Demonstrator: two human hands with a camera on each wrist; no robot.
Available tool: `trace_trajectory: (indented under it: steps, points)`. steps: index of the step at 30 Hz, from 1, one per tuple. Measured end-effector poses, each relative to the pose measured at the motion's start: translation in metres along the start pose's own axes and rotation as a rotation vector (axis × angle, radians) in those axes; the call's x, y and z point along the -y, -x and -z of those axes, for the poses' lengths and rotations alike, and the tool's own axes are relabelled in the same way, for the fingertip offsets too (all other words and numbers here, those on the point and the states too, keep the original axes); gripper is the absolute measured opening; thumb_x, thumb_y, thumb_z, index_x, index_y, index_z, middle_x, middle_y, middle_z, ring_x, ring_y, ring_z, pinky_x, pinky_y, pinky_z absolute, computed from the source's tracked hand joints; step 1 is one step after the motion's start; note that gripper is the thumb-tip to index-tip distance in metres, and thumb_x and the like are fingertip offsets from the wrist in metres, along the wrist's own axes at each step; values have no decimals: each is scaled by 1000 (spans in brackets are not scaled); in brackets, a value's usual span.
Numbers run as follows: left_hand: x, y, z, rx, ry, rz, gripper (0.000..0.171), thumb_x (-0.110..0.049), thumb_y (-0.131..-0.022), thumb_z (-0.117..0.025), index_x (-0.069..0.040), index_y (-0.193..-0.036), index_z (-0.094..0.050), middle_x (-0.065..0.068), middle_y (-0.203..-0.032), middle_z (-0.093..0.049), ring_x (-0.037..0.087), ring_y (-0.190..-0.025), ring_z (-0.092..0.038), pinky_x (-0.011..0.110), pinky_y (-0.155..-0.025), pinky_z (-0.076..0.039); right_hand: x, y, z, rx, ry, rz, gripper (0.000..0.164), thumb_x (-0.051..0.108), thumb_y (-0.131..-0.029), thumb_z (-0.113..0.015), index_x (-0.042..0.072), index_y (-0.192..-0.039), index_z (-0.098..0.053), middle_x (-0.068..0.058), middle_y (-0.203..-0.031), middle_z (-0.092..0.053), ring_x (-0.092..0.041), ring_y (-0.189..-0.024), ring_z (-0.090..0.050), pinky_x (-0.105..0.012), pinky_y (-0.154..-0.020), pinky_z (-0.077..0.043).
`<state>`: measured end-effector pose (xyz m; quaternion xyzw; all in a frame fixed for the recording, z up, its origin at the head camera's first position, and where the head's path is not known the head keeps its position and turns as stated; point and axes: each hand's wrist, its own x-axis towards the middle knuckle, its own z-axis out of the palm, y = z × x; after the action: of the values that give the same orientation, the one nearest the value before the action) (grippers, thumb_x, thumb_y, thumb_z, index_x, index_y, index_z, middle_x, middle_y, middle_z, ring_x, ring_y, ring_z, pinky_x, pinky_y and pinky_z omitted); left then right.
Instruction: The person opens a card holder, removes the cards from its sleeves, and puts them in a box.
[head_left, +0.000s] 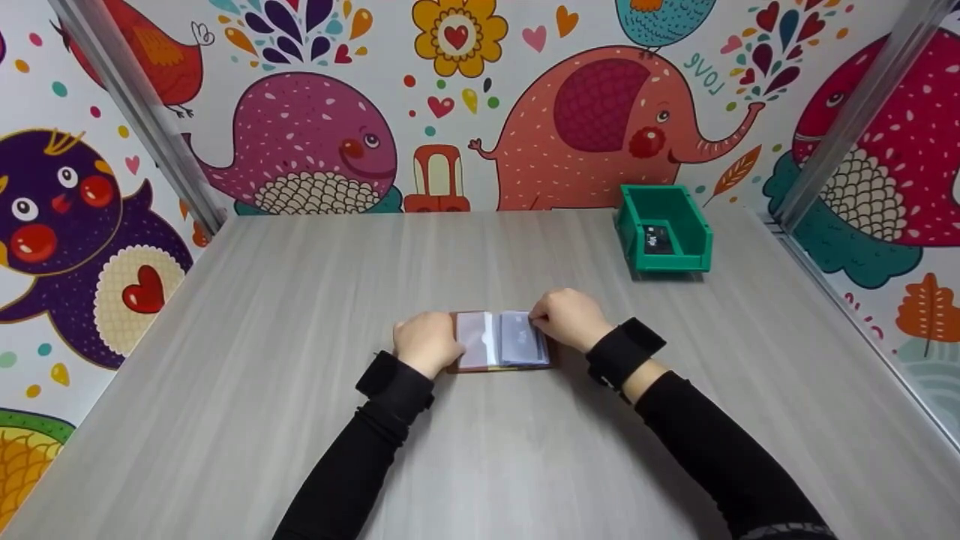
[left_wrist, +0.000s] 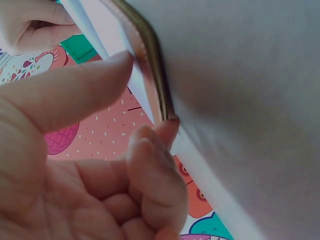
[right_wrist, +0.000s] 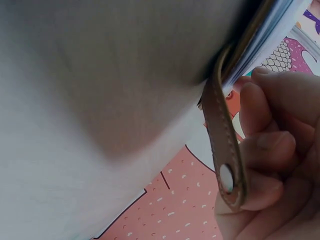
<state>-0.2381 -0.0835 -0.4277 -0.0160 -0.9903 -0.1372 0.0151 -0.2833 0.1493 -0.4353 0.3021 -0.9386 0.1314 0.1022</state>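
Observation:
A brown card holder (head_left: 491, 370) lies open on the table, with clear plastic sleeves (head_left: 519, 339) inside. My left hand (head_left: 426, 343) grips its left cover, the thumb on the inner face and a fingertip at the outer edge in the left wrist view. At the upper right corner, my right hand (head_left: 571, 319) pinches the sleeves between thumb and index finger. A stitched strap (right_wrist: 220, 125) with a metal snap sticks out from the cover beside the curled right fingers. The sleeve corner under those fingertips is partly hidden.
A green plastic bin (head_left: 675, 262) stands at the back right of the table (head_left: 300, 285), with a small black card-like item (head_left: 658, 239) in it. Walls with cartoon animals border the table's back and sides, and metal posts (head_left: 142, 97) stand at the back corners.

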Motion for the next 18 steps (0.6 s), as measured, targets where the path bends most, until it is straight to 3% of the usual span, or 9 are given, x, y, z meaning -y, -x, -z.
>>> trace_trajectory:
  steps: [10,18]
  points:
    - [1,0,-1,-5,-5,-3,22,-27,-75,-79,-9,-78,-67,9,-88,-70,30,-82,-66,45,-78,-43,3,-1,-1,15,-43,16,8,5,-81,-76,9,-85,-81,-4,-85,-74,-23,-80,-69,-39,-72,-55]
    - [0,-1,0,6,-6,4,21,-28,-76,-78,-10,-78,-67,9,-88,-70,30,-84,-65,45,-78,-43,11,-3,-1,85,-76,-17,13,6,-83,-76,7,-95,-80,-6,-93,-75,-22,-84,-70,-39,-75,-55]
